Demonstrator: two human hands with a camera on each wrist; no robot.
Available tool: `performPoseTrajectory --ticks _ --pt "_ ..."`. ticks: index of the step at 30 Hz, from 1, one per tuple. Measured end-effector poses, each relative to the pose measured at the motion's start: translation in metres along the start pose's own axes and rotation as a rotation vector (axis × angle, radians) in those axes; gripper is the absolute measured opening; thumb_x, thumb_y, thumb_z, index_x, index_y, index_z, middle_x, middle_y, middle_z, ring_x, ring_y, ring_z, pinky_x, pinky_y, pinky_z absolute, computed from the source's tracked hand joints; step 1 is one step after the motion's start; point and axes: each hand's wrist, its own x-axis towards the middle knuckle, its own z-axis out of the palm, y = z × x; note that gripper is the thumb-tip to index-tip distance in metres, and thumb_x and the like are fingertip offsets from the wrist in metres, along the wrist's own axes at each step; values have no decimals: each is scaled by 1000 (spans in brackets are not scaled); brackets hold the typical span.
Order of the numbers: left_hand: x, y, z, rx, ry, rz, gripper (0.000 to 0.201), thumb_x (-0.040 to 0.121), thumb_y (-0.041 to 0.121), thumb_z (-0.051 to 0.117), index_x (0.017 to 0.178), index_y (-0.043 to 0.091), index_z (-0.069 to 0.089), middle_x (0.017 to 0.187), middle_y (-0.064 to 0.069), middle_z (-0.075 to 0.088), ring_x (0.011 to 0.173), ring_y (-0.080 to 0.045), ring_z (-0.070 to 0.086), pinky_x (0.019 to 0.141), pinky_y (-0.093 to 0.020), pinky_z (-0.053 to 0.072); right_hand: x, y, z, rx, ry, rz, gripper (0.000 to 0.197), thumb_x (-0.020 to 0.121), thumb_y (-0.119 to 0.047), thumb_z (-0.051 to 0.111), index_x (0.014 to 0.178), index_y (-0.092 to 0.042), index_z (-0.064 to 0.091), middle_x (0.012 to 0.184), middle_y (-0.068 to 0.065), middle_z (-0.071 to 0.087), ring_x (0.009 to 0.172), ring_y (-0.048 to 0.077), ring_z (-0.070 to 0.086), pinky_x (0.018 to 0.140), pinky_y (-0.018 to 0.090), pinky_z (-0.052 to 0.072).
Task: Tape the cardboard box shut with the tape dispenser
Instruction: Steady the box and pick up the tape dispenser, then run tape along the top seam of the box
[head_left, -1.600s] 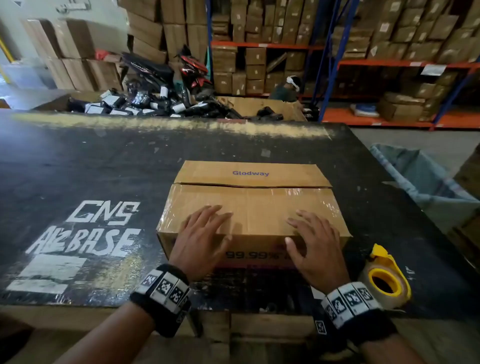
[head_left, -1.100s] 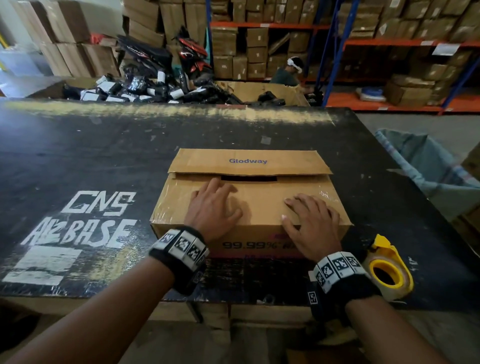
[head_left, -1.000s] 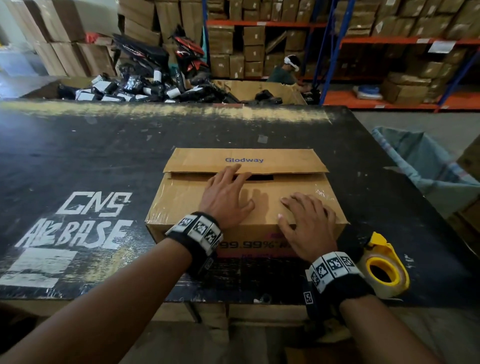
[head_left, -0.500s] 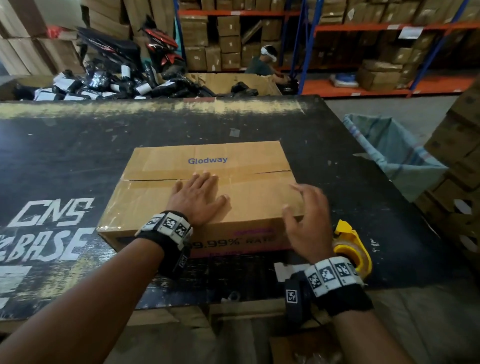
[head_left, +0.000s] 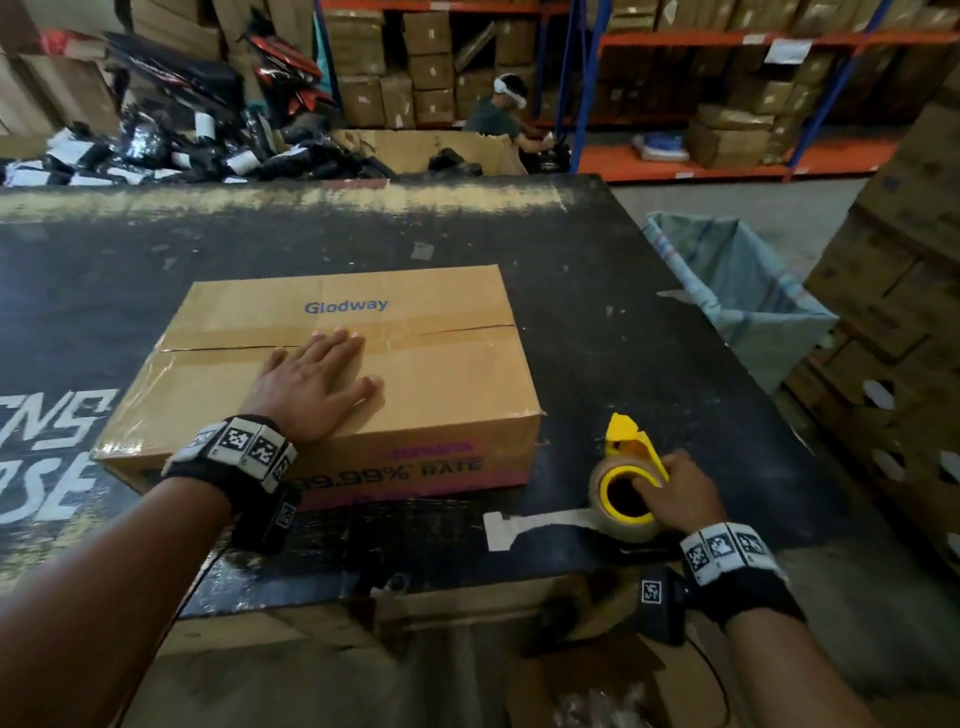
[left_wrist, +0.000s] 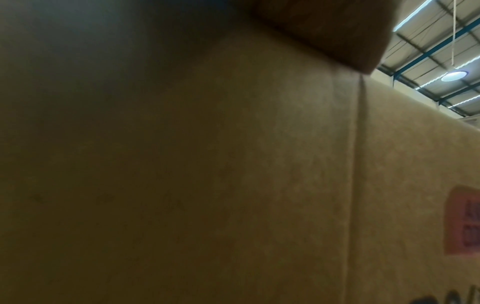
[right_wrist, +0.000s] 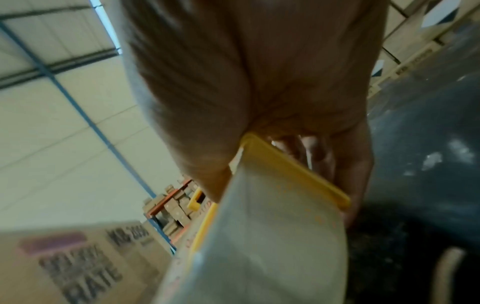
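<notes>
A brown cardboard box (head_left: 426, 374) printed "Glodway" lies on the black table, its two top flaps down and meeting at a seam. My left hand (head_left: 317, 384) lies flat on the near flap, fingertips at the seam. The left wrist view is filled by the box's side (left_wrist: 233, 174). To the right of the box sits a yellow tape dispenser (head_left: 631, 467) with a roll of clear tape. My right hand (head_left: 675, 493) grips it, thumb over the roll and fingers behind the yellow frame (right_wrist: 293, 170). A tape strip (head_left: 535, 522) trails left from the roll.
The black table (head_left: 597, 312) bears white lettering at the left and ends just in front of me. A blue-lined bin (head_left: 737, 291) and stacked cartons (head_left: 904, 322) stand to the right. Dark packaged goods (head_left: 171, 150) pile beyond the far edge; a person (head_left: 498, 111) works by the shelves.
The far flap has come down, so the gap is now a seam. My left hand slid up to that seam. My right hand left the box and took hold of the tape dispenser.
</notes>
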Motion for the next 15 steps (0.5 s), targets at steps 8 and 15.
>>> performPoseTrajectory --ticks 8,15 --pt "-2 0 -3 -24 -12 -11 84 88 78 15 161 37 10 171 11 8 158 -13 6 126 -52 5 -12 -116 -104 618 7 -356 40 90 -16 67 125 -8 51 89 0 64 60 -4 65 50 11 50" --pt "-3 1 -3 -52 18 -8 83 88 78 17 161 38 10 171 12 8 158 -11 5 127 -51 4 9 -287 -91 43 -108 -931 69 75 -36 82 131 -20 45 120 -4 55 106 16 59 83 36 51"
